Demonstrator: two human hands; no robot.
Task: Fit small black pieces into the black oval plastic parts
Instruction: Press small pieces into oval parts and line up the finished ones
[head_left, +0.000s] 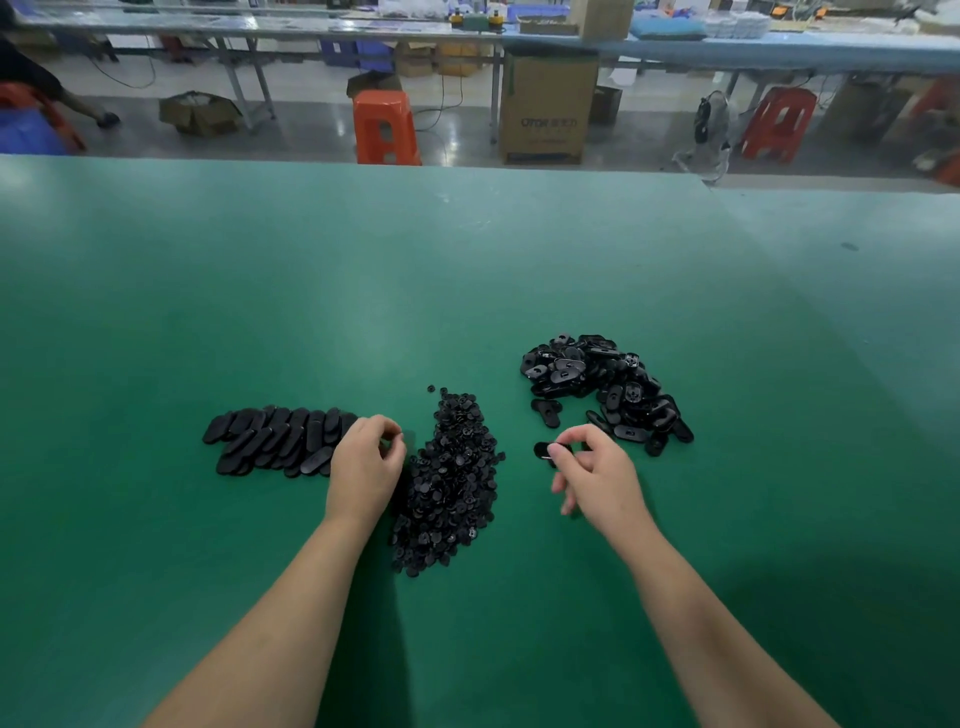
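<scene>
On the green table (467, 270) lies a heap of small black pieces (452, 483) in the middle. A loose pile of black oval parts (602, 389) sits to its right. To the left, several oval parts (280, 441) lie in neat overlapping rows. My left hand (363, 467) hovers between the rows and the heap, its fingers curled; whether it holds a small piece is hidden. My right hand (597, 478) pinches one black oval part (545, 451) between thumb and forefinger, just below the loose pile.
The table's far edge runs across the view at the top. Beyond it stand orange stools (387, 127), a tall cardboard box (548, 106) and long workbenches. A second green table (857, 249) adjoins on the right.
</scene>
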